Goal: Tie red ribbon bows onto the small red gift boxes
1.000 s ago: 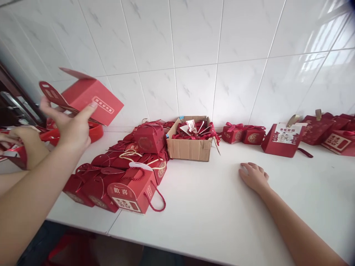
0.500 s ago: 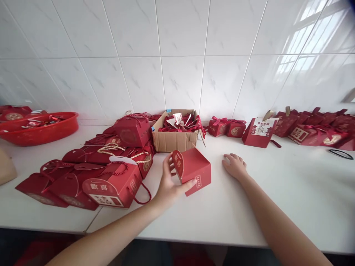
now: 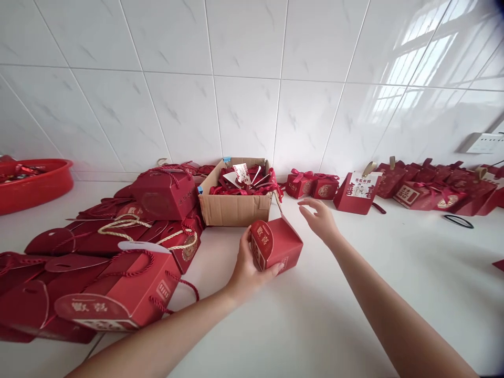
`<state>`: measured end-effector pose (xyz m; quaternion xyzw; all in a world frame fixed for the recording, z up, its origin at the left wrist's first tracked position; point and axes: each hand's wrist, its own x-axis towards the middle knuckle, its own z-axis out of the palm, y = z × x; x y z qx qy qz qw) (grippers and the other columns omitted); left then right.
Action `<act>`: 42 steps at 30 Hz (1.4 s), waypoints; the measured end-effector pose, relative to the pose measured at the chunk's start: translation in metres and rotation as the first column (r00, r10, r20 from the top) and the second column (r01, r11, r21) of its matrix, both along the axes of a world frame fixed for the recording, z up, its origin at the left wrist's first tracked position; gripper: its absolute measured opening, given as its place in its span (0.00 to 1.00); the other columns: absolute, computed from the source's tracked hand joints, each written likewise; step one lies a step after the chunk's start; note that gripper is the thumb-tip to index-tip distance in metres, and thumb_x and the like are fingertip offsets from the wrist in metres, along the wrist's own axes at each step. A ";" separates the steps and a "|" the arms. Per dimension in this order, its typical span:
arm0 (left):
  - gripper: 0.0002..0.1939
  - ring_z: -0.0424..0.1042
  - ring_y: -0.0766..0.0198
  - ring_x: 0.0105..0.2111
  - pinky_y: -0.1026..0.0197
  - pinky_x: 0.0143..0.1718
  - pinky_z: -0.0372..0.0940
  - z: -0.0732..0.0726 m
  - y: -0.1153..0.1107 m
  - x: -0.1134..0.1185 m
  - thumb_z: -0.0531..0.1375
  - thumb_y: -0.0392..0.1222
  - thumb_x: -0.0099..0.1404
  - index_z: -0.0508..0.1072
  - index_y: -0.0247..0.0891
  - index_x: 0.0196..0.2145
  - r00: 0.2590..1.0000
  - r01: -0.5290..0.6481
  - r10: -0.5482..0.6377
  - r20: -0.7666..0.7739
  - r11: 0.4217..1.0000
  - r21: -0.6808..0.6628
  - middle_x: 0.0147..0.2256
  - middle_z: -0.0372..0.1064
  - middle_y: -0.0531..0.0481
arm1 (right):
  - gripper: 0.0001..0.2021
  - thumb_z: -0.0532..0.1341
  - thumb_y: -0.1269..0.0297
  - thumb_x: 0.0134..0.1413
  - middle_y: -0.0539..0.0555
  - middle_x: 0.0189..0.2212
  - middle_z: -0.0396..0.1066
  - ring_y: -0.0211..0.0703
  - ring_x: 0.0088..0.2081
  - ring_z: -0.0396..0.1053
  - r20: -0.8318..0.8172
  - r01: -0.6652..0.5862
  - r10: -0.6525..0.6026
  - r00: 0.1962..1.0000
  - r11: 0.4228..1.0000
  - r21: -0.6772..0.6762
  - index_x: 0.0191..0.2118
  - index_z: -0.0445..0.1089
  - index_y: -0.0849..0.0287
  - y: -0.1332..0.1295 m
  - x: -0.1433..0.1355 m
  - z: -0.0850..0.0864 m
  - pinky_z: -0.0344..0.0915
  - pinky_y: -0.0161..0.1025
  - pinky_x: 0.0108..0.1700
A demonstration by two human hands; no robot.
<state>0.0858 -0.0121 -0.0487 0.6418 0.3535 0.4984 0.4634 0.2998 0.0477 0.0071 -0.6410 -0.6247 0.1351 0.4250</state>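
Note:
My left hand [image 3: 252, 268] is wrapped round the left end of a small red box [image 3: 280, 242] with gold lettering, thumb along its lower front. The box sits low over the white table, its top folded into a peak. To the right of the box, my right hand [image 3: 319, 216] is raised with its fingers apart and nothing in them. Behind the held box stands an open cardboard box [image 3: 235, 209] of red ribbons and white tags.
Red boxes with rope handles [image 3: 137, 283] are piled on the left, near a red basin [image 3: 35, 186]. Small ribboned boxes [image 3: 300, 186], a tagged red bag [image 3: 354, 202], more red boxes [image 3: 429, 195] and a black ring [image 3: 458, 221] lie to the right.
The view has shifted and moved closer. The held box has turned more upright and lower in my left hand. My right hand has lifted off the table and moved toward the box.

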 end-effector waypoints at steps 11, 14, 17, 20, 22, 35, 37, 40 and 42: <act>0.45 0.64 0.51 0.53 0.49 0.52 0.64 0.006 -0.002 -0.002 0.66 0.46 0.53 0.42 0.51 0.59 1.000 0.018 -0.017 0.008 0.995 -0.095 0.58 0.55 0.42 | 0.13 0.58 0.67 0.54 0.59 0.53 0.64 0.60 0.55 0.57 0.378 -0.291 0.203 0.903 0.937 0.192 0.45 0.71 0.55 0.025 -0.053 0.051 0.61 0.59 0.51; 0.45 0.66 0.52 0.50 0.49 0.50 0.65 0.007 -0.003 -0.003 0.67 0.46 0.53 0.42 0.52 0.59 1.000 0.013 -0.015 -0.013 0.994 -0.107 0.58 0.55 0.42 | 0.07 0.57 0.64 0.56 0.58 0.47 0.69 0.56 0.49 0.63 0.326 -0.296 0.205 0.923 0.919 0.260 0.35 0.73 0.56 0.028 -0.051 0.048 0.64 0.54 0.47; 0.45 0.65 0.52 0.51 0.49 0.50 0.65 0.006 -0.003 -0.004 0.66 0.46 0.53 0.42 0.53 0.59 1.000 0.013 -0.015 -0.026 0.994 -0.106 0.59 0.54 0.42 | 0.07 0.57 0.63 0.56 0.56 0.38 0.72 0.47 0.41 0.68 0.136 -0.284 0.251 0.958 0.881 0.377 0.32 0.70 0.57 0.023 -0.041 0.060 0.66 0.46 0.43; 0.46 0.63 0.51 0.53 0.49 0.52 0.63 0.004 -0.005 -0.005 0.66 0.46 0.54 0.40 0.54 0.60 0.999 -0.009 0.005 -0.040 0.994 -0.112 0.60 0.52 0.43 | 0.08 0.58 0.60 0.56 0.53 0.30 0.71 0.42 0.34 0.69 -0.160 -0.188 0.271 0.949 0.895 0.404 0.32 0.69 0.58 0.008 -0.029 0.079 0.67 0.40 0.37; 0.48 0.60 0.51 0.55 0.48 0.53 0.62 0.004 -0.005 -0.006 0.66 0.47 0.54 0.37 0.55 0.61 0.999 -0.030 0.024 -0.047 0.993 -0.118 0.61 0.50 0.42 | 0.08 0.58 0.59 0.56 0.52 0.29 0.70 0.40 0.32 0.70 -0.352 -0.168 0.327 0.877 0.895 0.413 0.32 0.68 0.58 -0.004 -0.019 0.091 0.66 0.38 0.34; 0.45 0.30 0.44 0.66 0.37 0.62 0.37 0.031 -0.012 -0.015 0.66 0.45 0.53 0.45 0.54 0.61 0.945 -0.215 0.282 -0.166 0.917 0.335 0.66 0.26 0.48 | 0.09 0.58 0.63 0.58 0.47 0.20 0.62 0.30 0.16 0.54 -0.441 -0.319 0.511 0.738 0.840 0.440 0.27 0.69 0.57 -0.077 0.023 0.127 0.49 0.33 0.17; 0.35 0.34 0.44 0.65 0.37 0.61 0.42 0.057 -0.018 -0.012 0.64 0.46 0.55 0.55 0.54 0.57 0.938 -0.213 0.286 -0.198 0.922 0.325 0.66 0.31 0.50 | 0.11 0.58 0.63 0.58 0.48 0.18 0.62 0.33 0.19 0.58 -0.326 -0.425 0.542 0.774 0.827 0.367 0.25 0.67 0.58 -0.087 0.016 0.129 0.53 0.32 0.20; 0.24 0.43 0.46 0.64 0.41 0.62 0.45 0.102 -0.027 -0.004 0.60 0.51 0.60 0.61 0.52 0.53 0.967 -0.148 0.199 -0.158 0.947 0.286 0.62 0.48 0.50 | 0.11 0.58 0.62 0.58 0.46 0.17 0.58 0.31 0.19 0.54 -0.157 -0.568 0.600 0.784 0.797 0.204 0.26 0.66 0.58 -0.099 0.003 0.130 0.52 0.31 0.20; 0.22 0.57 0.48 0.58 0.44 0.57 0.55 0.129 -0.032 0.002 0.55 0.55 0.63 0.62 0.50 0.53 0.991 0.010 0.008 -0.132 0.991 0.133 0.55 0.62 0.47 | 0.09 0.58 0.62 0.58 0.45 0.18 0.55 0.31 0.19 0.50 -0.064 -0.634 0.643 0.763 0.765 0.113 0.28 0.66 0.58 -0.102 -0.004 0.129 0.50 0.30 0.19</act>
